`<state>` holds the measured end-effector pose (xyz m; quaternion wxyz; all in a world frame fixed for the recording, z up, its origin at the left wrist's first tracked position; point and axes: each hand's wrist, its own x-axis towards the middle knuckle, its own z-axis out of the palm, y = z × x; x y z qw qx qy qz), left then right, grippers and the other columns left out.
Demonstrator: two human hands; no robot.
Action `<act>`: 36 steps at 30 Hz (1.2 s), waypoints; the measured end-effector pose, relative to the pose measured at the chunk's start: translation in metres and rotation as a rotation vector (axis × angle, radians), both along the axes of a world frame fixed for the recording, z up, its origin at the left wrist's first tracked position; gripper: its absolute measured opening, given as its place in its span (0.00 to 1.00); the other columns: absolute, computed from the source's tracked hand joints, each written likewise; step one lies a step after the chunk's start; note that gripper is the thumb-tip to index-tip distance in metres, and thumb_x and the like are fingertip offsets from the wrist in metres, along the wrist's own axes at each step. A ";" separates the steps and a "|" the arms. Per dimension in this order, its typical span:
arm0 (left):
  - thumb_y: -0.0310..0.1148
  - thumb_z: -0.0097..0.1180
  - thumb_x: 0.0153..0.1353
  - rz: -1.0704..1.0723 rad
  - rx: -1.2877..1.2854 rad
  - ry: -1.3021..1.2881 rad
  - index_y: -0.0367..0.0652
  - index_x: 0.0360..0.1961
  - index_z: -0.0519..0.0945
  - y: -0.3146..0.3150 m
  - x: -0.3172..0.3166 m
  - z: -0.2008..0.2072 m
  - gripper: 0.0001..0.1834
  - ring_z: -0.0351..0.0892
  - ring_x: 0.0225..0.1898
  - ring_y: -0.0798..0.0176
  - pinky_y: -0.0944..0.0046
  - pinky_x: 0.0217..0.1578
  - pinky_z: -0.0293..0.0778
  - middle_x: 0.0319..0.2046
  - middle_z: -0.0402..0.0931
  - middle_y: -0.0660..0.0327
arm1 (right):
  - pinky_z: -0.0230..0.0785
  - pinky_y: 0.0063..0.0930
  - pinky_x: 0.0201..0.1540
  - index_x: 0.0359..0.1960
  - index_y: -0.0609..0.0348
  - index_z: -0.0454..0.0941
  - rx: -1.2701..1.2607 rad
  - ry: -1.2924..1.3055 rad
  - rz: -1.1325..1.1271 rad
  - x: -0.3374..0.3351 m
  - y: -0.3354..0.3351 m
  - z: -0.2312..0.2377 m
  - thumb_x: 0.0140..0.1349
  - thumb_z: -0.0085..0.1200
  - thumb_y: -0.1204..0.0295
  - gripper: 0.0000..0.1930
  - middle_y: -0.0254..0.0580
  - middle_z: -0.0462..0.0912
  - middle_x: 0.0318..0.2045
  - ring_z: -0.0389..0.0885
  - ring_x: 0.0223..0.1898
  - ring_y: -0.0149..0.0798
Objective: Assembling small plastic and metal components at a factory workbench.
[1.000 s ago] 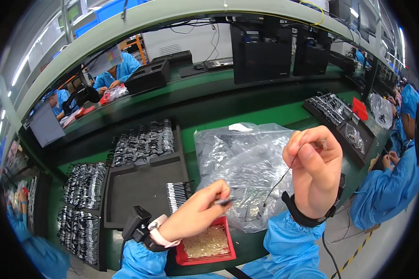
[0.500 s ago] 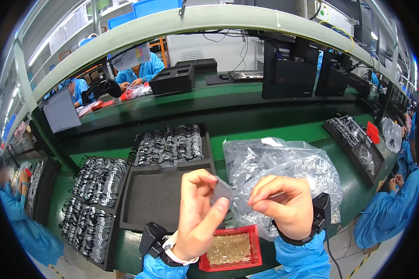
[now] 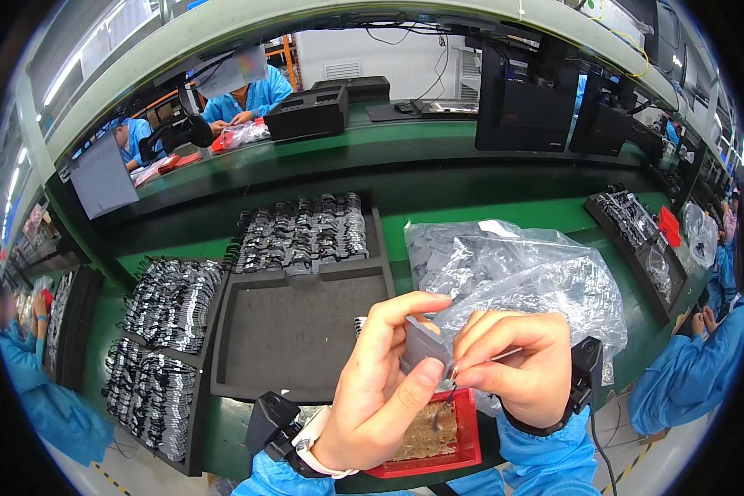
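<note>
My left hand [image 3: 376,409] holds a small, flat grey plastic piece [image 3: 422,347] between the thumb and fingers, tilted up. The right hand [image 3: 517,360] is closed in a pinch at that piece's right edge. A thin, shiny bit of metal [image 3: 454,375] shows at its fingertips, too small to name. Below both hands sits a red bin [image 3: 472,430] with many tiny brass-coloured parts [image 3: 428,436] in it, partly hidden by my left hand. Beyond my right hand lies a clear plastic bag [image 3: 546,273] with grey pieces inside.
A black foam tray [image 3: 298,331] lies left of my hands, with rows of black-and-silver parts [image 3: 302,236] behind it. Another loaded tray [image 3: 169,310] stands farther left. At the right are a third tray [image 3: 636,240] and co-workers in blue sleeves. A beam [image 3: 372,18] crosses above.
My right hand has come left against the grey piece, which my left hand has turned and moved slightly right. The view has shifted a little.
</note>
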<state>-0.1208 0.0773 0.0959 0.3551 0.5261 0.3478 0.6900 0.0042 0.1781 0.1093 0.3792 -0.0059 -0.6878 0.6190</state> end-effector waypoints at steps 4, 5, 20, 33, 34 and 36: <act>0.25 0.44 0.60 0.003 -0.007 0.022 0.33 0.55 0.57 -0.001 0.001 0.001 0.22 0.62 0.40 0.73 0.72 0.44 0.59 0.41 0.63 0.60 | 0.70 0.23 0.33 0.24 0.66 0.80 0.046 0.025 -0.042 0.000 -0.001 0.000 0.43 0.61 0.84 0.05 0.46 0.81 0.25 0.79 0.29 0.35; 0.25 0.44 0.60 0.007 -0.011 0.026 0.33 0.55 0.57 -0.001 0.002 0.002 0.22 0.62 0.41 0.72 0.72 0.45 0.59 0.42 0.63 0.59 | 0.70 0.23 0.33 0.24 0.66 0.80 0.045 0.025 -0.042 0.001 -0.001 0.000 0.43 0.61 0.84 0.05 0.46 0.81 0.25 0.79 0.29 0.35; 0.30 0.47 0.59 0.075 -0.043 0.009 0.32 0.54 0.58 0.001 0.010 0.007 0.24 0.61 0.35 0.72 0.72 0.38 0.58 0.34 0.63 0.61 | 0.71 0.22 0.32 0.24 0.64 0.80 0.098 0.015 -0.082 0.002 -0.002 0.001 0.42 0.61 0.84 0.05 0.44 0.81 0.24 0.80 0.28 0.35; 0.26 0.44 0.61 -0.004 -0.001 0.066 0.33 0.56 0.57 -0.001 0.003 0.000 0.23 0.63 0.45 0.70 0.69 0.49 0.59 0.43 0.64 0.57 | 0.69 0.23 0.32 0.23 0.66 0.80 0.041 -0.001 -0.054 0.001 -0.001 0.001 0.42 0.61 0.85 0.05 0.45 0.80 0.24 0.79 0.29 0.35; 0.26 0.44 0.61 -0.003 -0.001 0.066 0.33 0.56 0.57 0.000 0.003 -0.001 0.23 0.63 0.45 0.70 0.69 0.49 0.59 0.43 0.64 0.57 | 0.69 0.22 0.33 0.23 0.67 0.79 0.016 -0.010 -0.039 0.001 -0.002 0.002 0.42 0.61 0.85 0.05 0.45 0.80 0.24 0.79 0.29 0.35; 0.26 0.45 0.60 0.031 0.023 0.063 0.33 0.54 0.58 0.001 0.005 -0.004 0.21 0.63 0.45 0.68 0.69 0.49 0.59 0.44 0.63 0.57 | 0.69 0.22 0.33 0.23 0.67 0.79 0.005 -0.013 -0.014 0.002 0.000 0.000 0.42 0.60 0.86 0.05 0.45 0.80 0.24 0.79 0.29 0.34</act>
